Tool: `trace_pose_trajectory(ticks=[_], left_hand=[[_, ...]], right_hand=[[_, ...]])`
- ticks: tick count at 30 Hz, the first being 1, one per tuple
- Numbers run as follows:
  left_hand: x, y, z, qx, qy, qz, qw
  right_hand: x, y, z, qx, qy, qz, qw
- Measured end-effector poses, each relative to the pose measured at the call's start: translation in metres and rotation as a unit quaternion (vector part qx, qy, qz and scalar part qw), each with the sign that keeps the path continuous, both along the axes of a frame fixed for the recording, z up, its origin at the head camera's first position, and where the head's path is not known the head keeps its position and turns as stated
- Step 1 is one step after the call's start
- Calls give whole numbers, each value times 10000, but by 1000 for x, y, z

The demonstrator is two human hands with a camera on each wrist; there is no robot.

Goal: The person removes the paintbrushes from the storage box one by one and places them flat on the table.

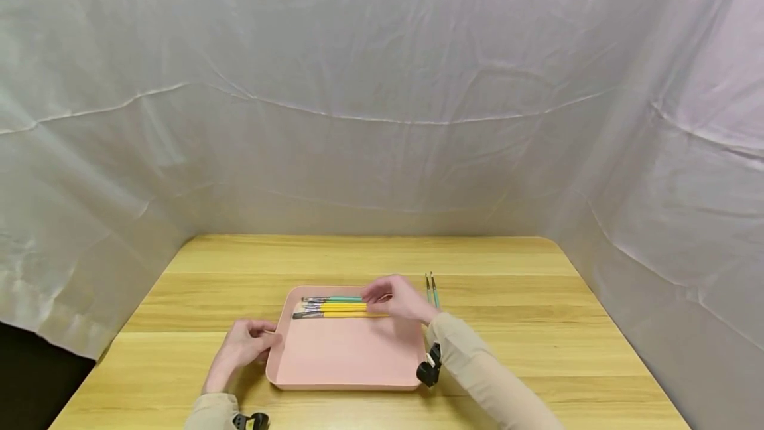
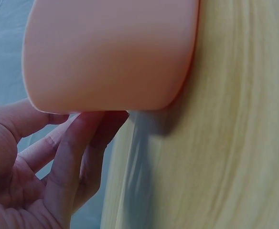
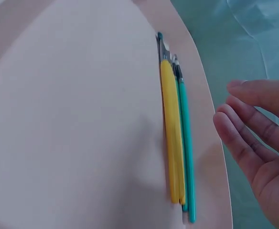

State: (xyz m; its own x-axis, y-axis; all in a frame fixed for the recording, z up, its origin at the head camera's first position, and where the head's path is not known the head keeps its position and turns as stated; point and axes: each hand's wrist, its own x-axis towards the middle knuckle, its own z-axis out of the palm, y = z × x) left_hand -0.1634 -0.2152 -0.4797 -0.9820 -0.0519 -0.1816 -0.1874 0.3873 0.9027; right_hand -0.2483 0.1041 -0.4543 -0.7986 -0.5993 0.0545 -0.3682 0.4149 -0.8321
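Note:
Near the far side of a pink tray (image 1: pixel 352 358) lie several yellow paintbrushes (image 1: pixel 343 314) and teal paintbrushes (image 1: pixel 345 298), side by side with their bristles to the left. My right hand (image 1: pixel 398 298) hovers over their handle ends. In the right wrist view its thumb and fingers (image 3: pixel 240 136) are loosely bent with nothing between them, beside the tray's rim. At the tray's left side my left hand (image 1: pixel 241 345) holds the edge. The left wrist view has the left fingers (image 2: pixel 65 167) against the edge of the tray wall (image 2: pixel 106 62).
Two more teal paintbrushes (image 1: pixel 436 294) lie on the wooden table (image 1: pixel 525 344) just right of the tray, bristles pointing away. Grey cloth (image 1: pixel 382 164) hangs around the back and sides of the table. Small black wrist cameras (image 1: pixel 428 373) sit at both sleeves.

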Motion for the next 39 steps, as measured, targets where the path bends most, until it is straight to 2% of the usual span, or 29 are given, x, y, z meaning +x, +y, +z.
trace_pose_trajectory(ticks=[9,14,28,39], left_hand=[[0,0,-1,74,-39,46,10000],[0,0,-1,148,-22,12,9999],[0,0,-1,193,-33,21,9998],[-1,-1,-1,128,-20,13,9999]], right_hand=[[-6,-16,-5,-101,-488,-26,9988],[-7,-19,-10,-109,-619,-21,9980],[-9,-24,-18,177,-552,-247,9980],[-9,-29,-23,370,-274,-301,9985]])
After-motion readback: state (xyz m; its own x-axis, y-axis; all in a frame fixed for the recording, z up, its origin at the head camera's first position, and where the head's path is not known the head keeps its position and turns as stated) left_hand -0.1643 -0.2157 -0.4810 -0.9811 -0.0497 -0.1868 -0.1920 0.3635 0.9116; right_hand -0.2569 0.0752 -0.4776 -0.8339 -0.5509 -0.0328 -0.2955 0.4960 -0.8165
